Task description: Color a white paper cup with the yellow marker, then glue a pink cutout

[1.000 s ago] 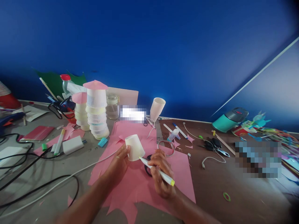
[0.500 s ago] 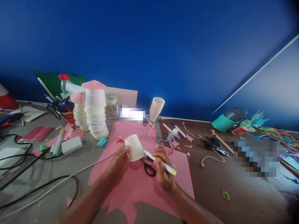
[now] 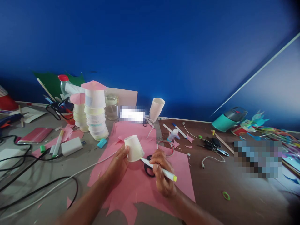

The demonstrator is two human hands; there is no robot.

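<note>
Deep blue wall (image 3: 150,47); cluttered tabletop (image 3: 234,206)

Stacked cups (image 3: 96,117), glass jar (image 3: 112,107), teal flask (image 3: 229,119), black scissors (image 3: 149,168)

Two bare hands, the left hand (image 3: 118,165) and the right hand (image 3: 161,175), work over one large pink paper sheet (image 3: 138,184) on the tabletop (image 3: 246,200). Two loose white paper cups show: one held upside down (image 3: 134,148), one tilted at the back (image 3: 157,108). Two stacked cup towers with pink paper caps stand together, one tall (image 3: 95,111) and one short (image 3: 79,112). One teal flask (image 3: 229,120) lies at right.
</note>
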